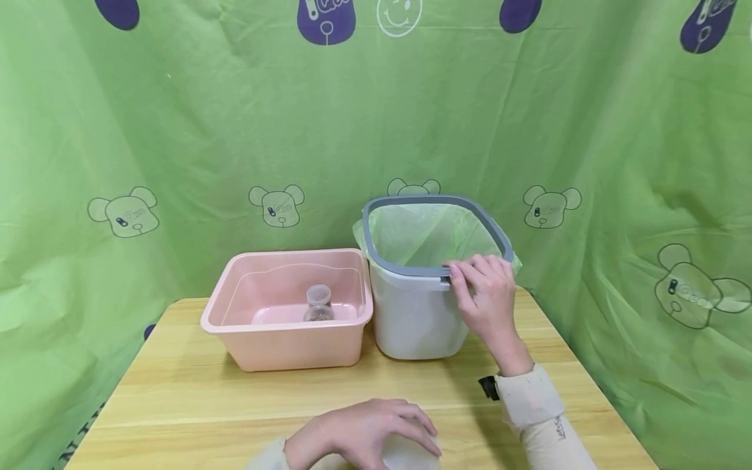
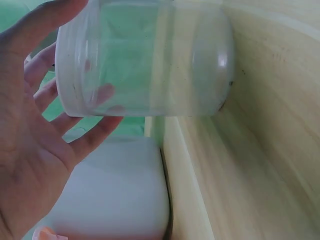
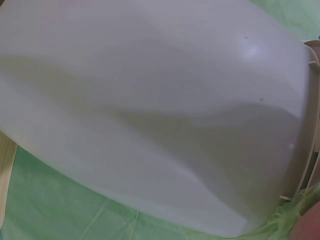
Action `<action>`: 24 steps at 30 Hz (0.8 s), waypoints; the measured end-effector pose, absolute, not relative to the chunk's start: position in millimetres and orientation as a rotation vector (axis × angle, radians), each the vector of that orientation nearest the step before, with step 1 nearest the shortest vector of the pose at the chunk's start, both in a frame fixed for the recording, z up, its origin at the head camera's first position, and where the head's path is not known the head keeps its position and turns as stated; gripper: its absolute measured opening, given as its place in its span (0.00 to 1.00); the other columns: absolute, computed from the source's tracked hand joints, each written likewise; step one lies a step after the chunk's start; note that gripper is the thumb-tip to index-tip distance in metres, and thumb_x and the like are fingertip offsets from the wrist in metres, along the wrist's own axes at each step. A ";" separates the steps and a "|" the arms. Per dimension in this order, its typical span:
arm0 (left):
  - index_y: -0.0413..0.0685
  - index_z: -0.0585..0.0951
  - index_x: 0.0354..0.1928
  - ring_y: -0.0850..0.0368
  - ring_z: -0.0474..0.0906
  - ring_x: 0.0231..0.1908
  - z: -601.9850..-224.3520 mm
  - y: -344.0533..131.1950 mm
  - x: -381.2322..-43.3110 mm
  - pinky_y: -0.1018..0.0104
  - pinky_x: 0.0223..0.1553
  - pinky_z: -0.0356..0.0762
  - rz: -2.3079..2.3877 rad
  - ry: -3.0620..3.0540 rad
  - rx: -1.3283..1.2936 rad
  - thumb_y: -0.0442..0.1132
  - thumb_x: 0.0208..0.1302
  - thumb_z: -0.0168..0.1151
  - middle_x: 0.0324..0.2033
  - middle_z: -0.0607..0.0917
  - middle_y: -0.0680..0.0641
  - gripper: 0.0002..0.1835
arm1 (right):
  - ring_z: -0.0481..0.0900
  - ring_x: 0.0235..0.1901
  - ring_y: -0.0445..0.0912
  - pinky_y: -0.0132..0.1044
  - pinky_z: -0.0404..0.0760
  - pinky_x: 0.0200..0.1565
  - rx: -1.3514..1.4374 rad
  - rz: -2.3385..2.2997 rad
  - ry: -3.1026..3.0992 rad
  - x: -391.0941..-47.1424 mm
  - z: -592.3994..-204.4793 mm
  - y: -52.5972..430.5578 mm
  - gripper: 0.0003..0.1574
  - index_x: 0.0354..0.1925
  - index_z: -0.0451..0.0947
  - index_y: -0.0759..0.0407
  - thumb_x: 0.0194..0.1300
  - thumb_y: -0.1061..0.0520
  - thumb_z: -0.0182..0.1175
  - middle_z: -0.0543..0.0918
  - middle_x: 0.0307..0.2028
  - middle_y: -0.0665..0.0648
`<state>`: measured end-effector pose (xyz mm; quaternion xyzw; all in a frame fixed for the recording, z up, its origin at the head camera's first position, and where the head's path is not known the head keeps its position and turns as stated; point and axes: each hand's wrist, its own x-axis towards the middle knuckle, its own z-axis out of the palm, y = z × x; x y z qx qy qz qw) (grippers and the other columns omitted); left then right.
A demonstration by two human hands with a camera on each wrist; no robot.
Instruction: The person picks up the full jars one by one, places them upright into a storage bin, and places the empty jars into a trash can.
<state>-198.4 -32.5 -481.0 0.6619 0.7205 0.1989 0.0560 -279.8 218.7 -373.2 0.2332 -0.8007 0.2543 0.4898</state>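
My left hand (image 1: 376, 431) holds a clear plastic jar (image 2: 150, 65) from above near the table's front edge, with thumb and fingers spread round its lid (image 2: 72, 65). The jar stands upright on the wood and looks see-through, with small dark specks near its base. My right hand (image 1: 484, 294) grips the grey rim ring (image 1: 405, 268) of a white trash bin (image 1: 411, 320) at its front right corner, fingers over the rim and thumb outside. A thin green bag (image 1: 423, 228) lines the bin. In the right wrist view, the bin's wall (image 3: 150, 90) fills most of the picture.
Left of the bin stands a pink plastic basin (image 1: 288, 349), close against it. Two small clear lidded tubs (image 1: 319, 296) are inside the basin. The wooden table (image 1: 176, 405) is enclosed by green printed cloth (image 1: 329, 117) behind and at both sides.
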 end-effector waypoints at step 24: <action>0.67 0.78 0.67 0.63 0.70 0.67 -455.0 -48.1 -211.4 0.68 0.67 0.71 0.875 2.514 1.909 0.58 0.59 0.75 0.67 0.74 0.57 0.34 | 0.73 0.33 0.55 0.54 0.67 0.49 0.568 0.610 -1.932 -280.4 -373.8 217.5 0.19 0.39 0.90 0.58 0.72 0.51 0.55 0.83 0.27 0.59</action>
